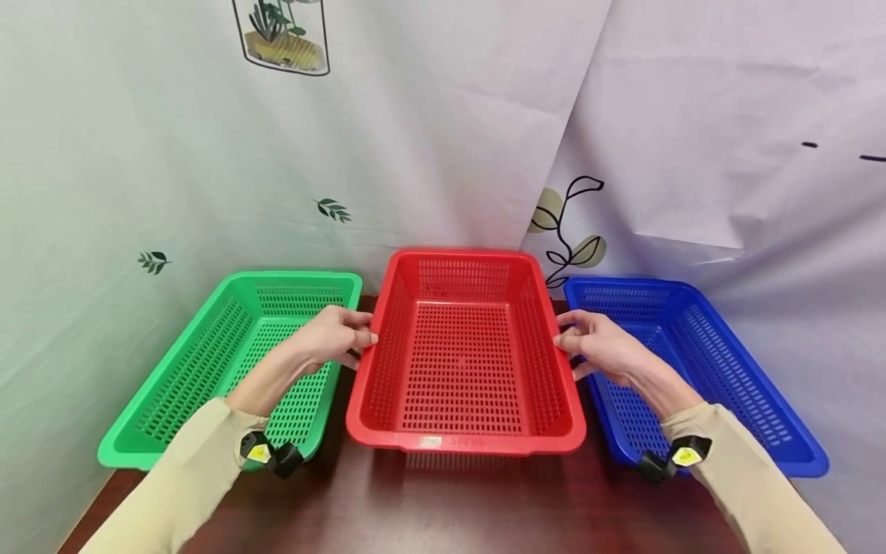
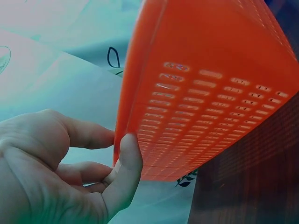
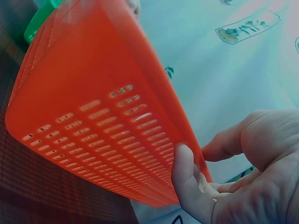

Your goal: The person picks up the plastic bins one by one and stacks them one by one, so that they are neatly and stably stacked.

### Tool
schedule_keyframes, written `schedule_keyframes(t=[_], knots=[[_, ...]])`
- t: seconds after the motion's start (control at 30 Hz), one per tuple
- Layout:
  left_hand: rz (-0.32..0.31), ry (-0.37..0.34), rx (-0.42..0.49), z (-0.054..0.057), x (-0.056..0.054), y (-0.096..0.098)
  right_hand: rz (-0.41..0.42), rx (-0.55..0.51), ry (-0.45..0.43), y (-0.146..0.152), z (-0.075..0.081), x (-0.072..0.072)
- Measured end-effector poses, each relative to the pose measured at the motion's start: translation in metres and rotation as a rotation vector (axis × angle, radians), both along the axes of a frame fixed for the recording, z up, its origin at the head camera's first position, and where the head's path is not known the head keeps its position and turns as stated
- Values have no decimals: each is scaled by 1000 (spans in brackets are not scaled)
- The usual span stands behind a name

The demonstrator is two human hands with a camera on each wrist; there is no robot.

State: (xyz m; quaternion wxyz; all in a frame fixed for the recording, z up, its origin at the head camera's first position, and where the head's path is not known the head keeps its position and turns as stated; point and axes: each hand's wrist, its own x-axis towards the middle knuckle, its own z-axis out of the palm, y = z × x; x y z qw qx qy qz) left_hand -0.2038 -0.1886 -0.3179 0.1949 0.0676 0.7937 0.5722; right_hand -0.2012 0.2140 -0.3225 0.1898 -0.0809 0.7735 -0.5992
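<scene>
A red perforated plastic basket [image 1: 462,362] is in the middle of the head view, with nothing inside it. My left hand [image 1: 339,336] pinches its left rim between thumb and fingers. On the opposite side, my right hand [image 1: 588,342] grips the right rim the same way. The left wrist view shows the left hand [image 2: 70,163] with a finger against the slotted wall under the rim. Likewise, the right wrist view has the right hand [image 3: 247,168] closed over the rim, a fingertip on the outer wall.
To the left lies a green basket [image 1: 173,362], partly behind the left forearm. A blue basket [image 1: 741,369] lies to the right, partly behind the right forearm. All rest on a dark reddish-brown table [image 1: 457,512]. A printed cloth [image 1: 429,154] hangs close behind the baskets.
</scene>
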Motion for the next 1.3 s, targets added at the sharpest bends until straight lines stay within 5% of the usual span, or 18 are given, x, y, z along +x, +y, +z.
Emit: schedule_keyframes(t=[1.3], knots=[[-42, 7, -20, 43, 20, -48, 33, -132, 47, -33, 28, 15]])
